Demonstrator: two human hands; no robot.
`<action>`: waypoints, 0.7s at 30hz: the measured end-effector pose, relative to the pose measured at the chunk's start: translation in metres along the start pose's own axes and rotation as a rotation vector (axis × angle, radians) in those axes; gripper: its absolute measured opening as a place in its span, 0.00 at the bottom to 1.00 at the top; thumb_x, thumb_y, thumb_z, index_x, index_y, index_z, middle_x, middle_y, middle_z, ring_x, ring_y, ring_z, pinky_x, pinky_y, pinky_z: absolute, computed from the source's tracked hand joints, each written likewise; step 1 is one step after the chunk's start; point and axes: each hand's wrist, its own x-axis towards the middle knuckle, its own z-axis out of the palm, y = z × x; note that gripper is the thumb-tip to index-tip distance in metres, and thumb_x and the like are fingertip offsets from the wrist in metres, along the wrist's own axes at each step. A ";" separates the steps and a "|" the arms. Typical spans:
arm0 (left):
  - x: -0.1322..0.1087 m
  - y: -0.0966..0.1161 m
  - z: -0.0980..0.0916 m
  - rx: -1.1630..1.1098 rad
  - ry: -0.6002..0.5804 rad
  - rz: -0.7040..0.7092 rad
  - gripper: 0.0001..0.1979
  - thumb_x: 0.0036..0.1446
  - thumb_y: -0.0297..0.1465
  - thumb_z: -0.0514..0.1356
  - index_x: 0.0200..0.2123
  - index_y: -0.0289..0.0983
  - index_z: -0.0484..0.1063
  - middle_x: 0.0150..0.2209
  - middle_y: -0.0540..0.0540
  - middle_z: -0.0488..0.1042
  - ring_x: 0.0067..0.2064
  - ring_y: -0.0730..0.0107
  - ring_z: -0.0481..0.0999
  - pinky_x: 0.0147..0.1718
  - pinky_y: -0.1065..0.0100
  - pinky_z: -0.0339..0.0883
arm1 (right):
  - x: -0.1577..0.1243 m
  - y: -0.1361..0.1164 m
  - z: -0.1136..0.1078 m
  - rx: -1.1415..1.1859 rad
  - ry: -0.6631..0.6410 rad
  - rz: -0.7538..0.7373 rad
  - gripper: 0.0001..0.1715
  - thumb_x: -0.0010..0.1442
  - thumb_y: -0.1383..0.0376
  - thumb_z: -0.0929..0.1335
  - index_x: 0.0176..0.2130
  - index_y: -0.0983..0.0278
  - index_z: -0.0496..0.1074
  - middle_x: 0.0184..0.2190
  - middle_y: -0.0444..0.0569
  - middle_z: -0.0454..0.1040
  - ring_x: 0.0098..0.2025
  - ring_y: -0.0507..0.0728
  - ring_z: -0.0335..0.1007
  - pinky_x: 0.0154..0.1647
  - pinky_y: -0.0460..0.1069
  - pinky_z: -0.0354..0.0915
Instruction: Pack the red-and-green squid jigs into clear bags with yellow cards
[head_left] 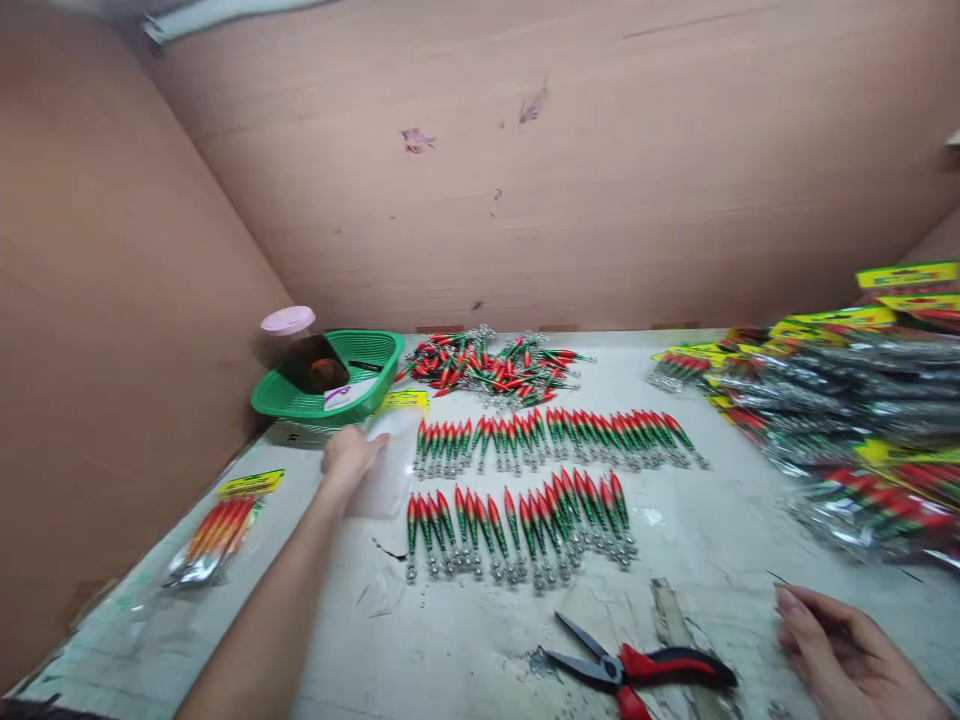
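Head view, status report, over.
Left hand at bag, grip unclear. Right hand half-curled, right of pliers. Lures in two rows, heap behind. Pliers open, in front.

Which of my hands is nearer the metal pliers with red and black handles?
Right. Your right hand is to the right of the pliers; your left hand is farther, beyond them to the left.

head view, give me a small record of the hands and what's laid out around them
left hand: at a clear bag, exact grip unclear
right hand: lower right, fingers bent, hold unclear
pliers: jaws open, left of the right hand
red-and-green lures: front row, back row, loose heap behind
packets: pile right, single packet left
green basket: beyond the left hand
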 end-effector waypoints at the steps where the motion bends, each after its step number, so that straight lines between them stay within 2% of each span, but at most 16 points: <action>1: -0.001 -0.003 -0.004 -0.003 -0.008 -0.006 0.15 0.60 0.38 0.58 0.46 0.34 0.70 0.45 0.43 0.72 0.44 0.63 0.74 0.42 0.57 0.70 | -0.002 -0.011 -0.002 0.005 0.009 0.052 0.22 0.51 0.46 0.68 0.36 0.60 0.70 0.28 0.49 0.74 0.25 0.57 0.70 0.23 0.50 0.69; 3: -0.001 -0.006 -0.013 -0.006 -0.010 -0.004 0.14 0.59 0.38 0.58 0.42 0.34 0.71 0.43 0.44 0.73 0.43 0.63 0.74 0.43 0.56 0.69 | -0.003 -0.031 -0.004 -0.015 0.006 0.035 0.23 0.50 0.46 0.68 0.34 0.61 0.71 0.26 0.48 0.73 0.26 0.57 0.70 0.25 0.49 0.69; 4: -0.001 -0.007 -0.017 -0.016 -0.009 0.011 0.14 0.58 0.39 0.59 0.39 0.33 0.72 0.41 0.45 0.74 0.45 0.59 0.74 0.44 0.54 0.68 | -0.003 -0.040 -0.005 -0.049 -0.033 -0.043 0.21 0.51 0.47 0.68 0.34 0.61 0.71 0.27 0.47 0.73 0.27 0.57 0.71 0.27 0.49 0.69; 6: -0.002 -0.008 -0.026 -0.038 0.041 0.002 0.11 0.53 0.37 0.62 0.26 0.35 0.71 0.31 0.42 0.74 0.46 0.44 0.73 0.44 0.48 0.67 | -0.001 -0.053 -0.002 -0.140 -0.181 -0.281 0.16 0.57 0.52 0.66 0.33 0.61 0.72 0.29 0.48 0.73 0.30 0.56 0.72 0.31 0.49 0.69; 8: -0.006 -0.009 -0.035 -0.088 0.101 0.002 0.13 0.49 0.36 0.63 0.19 0.38 0.66 0.24 0.42 0.71 0.49 0.35 0.71 0.44 0.43 0.64 | 0.001 -0.062 0.005 -0.212 -0.366 -0.491 0.11 0.61 0.57 0.64 0.36 0.61 0.72 0.31 0.48 0.73 0.31 0.55 0.72 0.32 0.48 0.69; 10: -0.015 -0.010 -0.042 -0.165 0.147 0.025 0.12 0.48 0.38 0.63 0.19 0.40 0.65 0.23 0.44 0.70 0.51 0.35 0.70 0.46 0.41 0.62 | 0.002 -0.069 0.018 -0.240 -0.494 -0.596 0.10 0.61 0.61 0.63 0.40 0.60 0.72 0.34 0.49 0.74 0.33 0.55 0.73 0.33 0.49 0.70; 12: -0.027 -0.009 -0.048 -0.280 0.177 0.078 0.09 0.52 0.38 0.60 0.25 0.41 0.67 0.26 0.46 0.73 0.50 0.44 0.72 0.47 0.47 0.65 | 0.004 -0.072 0.032 -0.250 -0.546 -0.631 0.14 0.60 0.64 0.64 0.45 0.59 0.71 0.38 0.50 0.74 0.39 0.57 0.73 0.38 0.51 0.71; 13: -0.034 -0.008 -0.049 -0.410 0.165 0.095 0.06 0.53 0.36 0.58 0.28 0.41 0.67 0.29 0.48 0.75 0.49 0.52 0.74 0.47 0.54 0.68 | 0.005 -0.073 0.039 -0.259 -0.563 -0.648 0.16 0.59 0.66 0.64 0.47 0.60 0.71 0.40 0.51 0.74 0.42 0.59 0.72 0.41 0.52 0.70; 14: -0.042 -0.005 -0.050 -0.598 0.119 0.095 0.02 0.55 0.33 0.57 0.30 0.42 0.68 0.33 0.50 0.77 0.46 0.60 0.76 0.45 0.61 0.70 | 0.006 -0.073 0.046 -0.270 -0.574 -0.665 0.17 0.58 0.67 0.63 0.47 0.60 0.70 0.41 0.51 0.74 0.44 0.60 0.71 0.42 0.54 0.70; 15: -0.052 -0.001 -0.049 -0.834 0.044 0.062 0.03 0.54 0.28 0.56 0.32 0.42 0.68 0.34 0.51 0.78 0.43 0.67 0.77 0.42 0.68 0.72 | 0.007 -0.073 0.051 -0.281 -0.580 -0.680 0.17 0.58 0.69 0.63 0.46 0.60 0.71 0.40 0.52 0.74 0.44 0.60 0.71 0.43 0.55 0.70; 17: -0.074 0.011 -0.044 -1.258 -0.230 -0.082 0.13 0.50 0.18 0.55 0.33 0.42 0.70 0.33 0.54 0.78 0.36 0.75 0.78 0.37 0.75 0.73 | 0.009 -0.072 0.059 -0.303 -0.583 -0.703 0.15 0.57 0.70 0.61 0.42 0.61 0.72 0.37 0.52 0.73 0.41 0.61 0.70 0.41 0.57 0.69; 18: -0.086 0.018 -0.039 -1.337 -0.325 -0.165 0.15 0.49 0.16 0.54 0.33 0.41 0.71 0.32 0.54 0.78 0.33 0.76 0.79 0.35 0.75 0.74 | 0.011 -0.072 0.061 -0.311 -0.580 -0.712 0.14 0.57 0.71 0.61 0.39 0.61 0.72 0.36 0.52 0.73 0.40 0.61 0.69 0.40 0.57 0.69; 21: -0.119 0.037 -0.021 -1.403 -0.538 -0.194 0.17 0.49 0.12 0.55 0.36 0.37 0.72 0.31 0.50 0.79 0.32 0.71 0.80 0.33 0.71 0.76 | 0.014 -0.074 0.060 -0.314 -0.562 -0.736 0.11 0.56 0.71 0.61 0.35 0.60 0.71 0.32 0.51 0.72 0.36 0.61 0.69 0.35 0.55 0.68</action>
